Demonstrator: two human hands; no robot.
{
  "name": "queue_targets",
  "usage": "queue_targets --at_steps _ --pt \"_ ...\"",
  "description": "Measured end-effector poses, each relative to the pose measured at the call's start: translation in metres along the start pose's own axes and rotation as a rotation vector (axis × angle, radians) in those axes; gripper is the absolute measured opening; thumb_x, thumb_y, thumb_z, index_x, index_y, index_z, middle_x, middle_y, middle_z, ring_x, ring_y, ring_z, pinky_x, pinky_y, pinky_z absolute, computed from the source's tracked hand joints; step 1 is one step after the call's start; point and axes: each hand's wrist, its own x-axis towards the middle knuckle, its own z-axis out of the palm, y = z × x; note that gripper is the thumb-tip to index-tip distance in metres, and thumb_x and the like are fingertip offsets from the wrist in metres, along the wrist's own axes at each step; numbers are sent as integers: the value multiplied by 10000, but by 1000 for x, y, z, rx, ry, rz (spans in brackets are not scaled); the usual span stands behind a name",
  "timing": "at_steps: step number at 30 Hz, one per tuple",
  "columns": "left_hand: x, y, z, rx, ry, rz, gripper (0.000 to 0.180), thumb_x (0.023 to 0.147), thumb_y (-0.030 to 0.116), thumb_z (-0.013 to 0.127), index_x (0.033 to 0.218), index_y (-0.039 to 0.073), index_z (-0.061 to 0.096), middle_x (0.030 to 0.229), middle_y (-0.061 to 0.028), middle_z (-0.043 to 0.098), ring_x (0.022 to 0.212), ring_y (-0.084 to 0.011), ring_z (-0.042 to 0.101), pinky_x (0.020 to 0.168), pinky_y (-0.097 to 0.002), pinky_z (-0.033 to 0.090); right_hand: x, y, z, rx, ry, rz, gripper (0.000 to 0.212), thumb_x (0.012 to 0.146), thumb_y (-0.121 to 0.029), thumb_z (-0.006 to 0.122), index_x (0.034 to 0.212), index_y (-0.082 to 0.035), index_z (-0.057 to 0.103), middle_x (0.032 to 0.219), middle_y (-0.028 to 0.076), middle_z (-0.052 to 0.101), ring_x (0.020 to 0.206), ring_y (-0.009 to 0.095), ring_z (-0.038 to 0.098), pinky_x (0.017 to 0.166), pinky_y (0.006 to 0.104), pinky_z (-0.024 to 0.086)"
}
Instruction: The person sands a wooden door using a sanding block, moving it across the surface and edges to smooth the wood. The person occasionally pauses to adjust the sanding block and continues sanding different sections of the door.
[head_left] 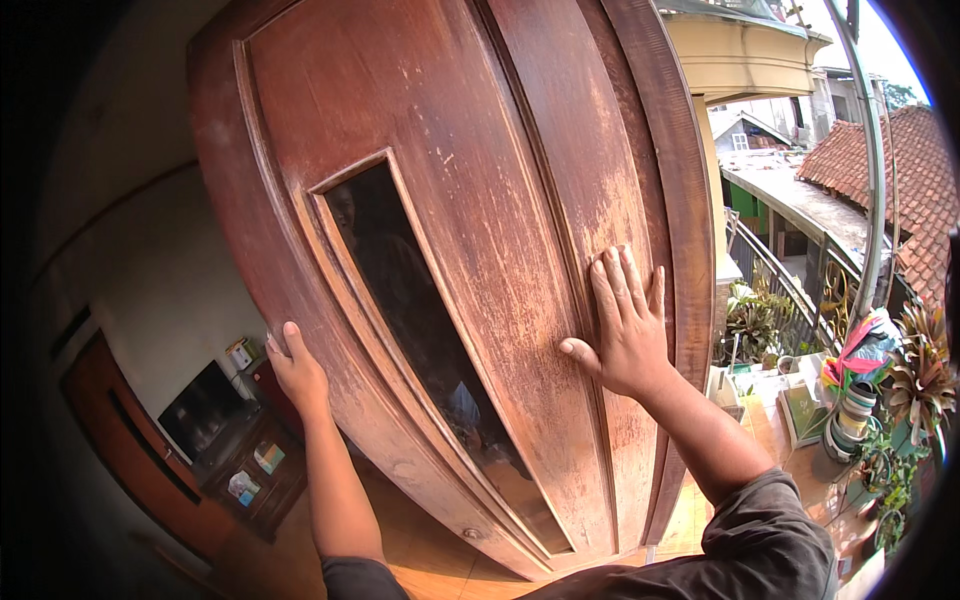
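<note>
A large reddish-brown wooden door (490, 240) stands upright and fills the middle of the view. Its finish is worn to pale wood in patches, mostly on the lower half. A narrow dark glass pane (400, 270) is set into it within a raised moulding. My left hand (300, 375) grips the door's left edge, thumb toward the face; its other fingers are partly hidden. On the right part of the door, my right hand (630, 325) lies flat with fingers spread, palm against the worn wood and nothing held in it.
Indoors at left are a television (205, 410) on a dark cabinet (265, 465) and another brown door (135, 440). Outside at right, potted plants (880, 470) and stacked pots (850, 420) stand on the tiled floor (765, 425), by a metal railing (770, 265) and a pole (872, 170).
</note>
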Motion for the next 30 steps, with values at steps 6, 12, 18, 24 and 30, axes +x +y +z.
queue_targets --at_steps 6,12,18,24,30 --pt "1 -2 -3 -4 -17 13 780 1047 532 520 1457 -126 427 1457 -325 523 1370 -422 509 1140 -439 379 223 -1 -32 -84 374 -9 973 949 -762 444 1620 -80 273 1687 130 271 1590 263 166 1265 632 96" --pt "1 -6 -4 -20 -24 23 749 1052 522 516 1450 -108 447 1446 -308 542 1351 -413 530 1125 -440 395 209 0 -21 -73 395 -7 1004 936 -795 424 1644 -109 235 1698 126 245 1598 269 137 1285 553 35" --pt "0 -9 -1 10 3 28 706 1053 528 507 1405 -83 501 1386 -286 594 1300 -418 568 1089 -446 420 -6 -11 8 12 98 -108 977 986 -743 369 1594 16 271 1661 209 274 1590 339 152 1250 602 -94" --pt "1 -11 1 -11 40 58 651 1059 529 493 1330 -59 559 1293 -263 646 1221 -415 608 1039 -456 440 134 7 -4 -150 218 -170 982 947 -781 412 1615 -74 282 1682 150 270 1591 297 165 1264 620 39" --pt "-4 -17 -1 -21 45 12 632 1073 515 465 1312 -61 567 1272 -258 656 1207 -420 610 1038 -455 439 233 4 -8 -161 537 -206 895 973 -713 466 1590 -77 344 1668 135 315 1575 293 212 1260 607 156"
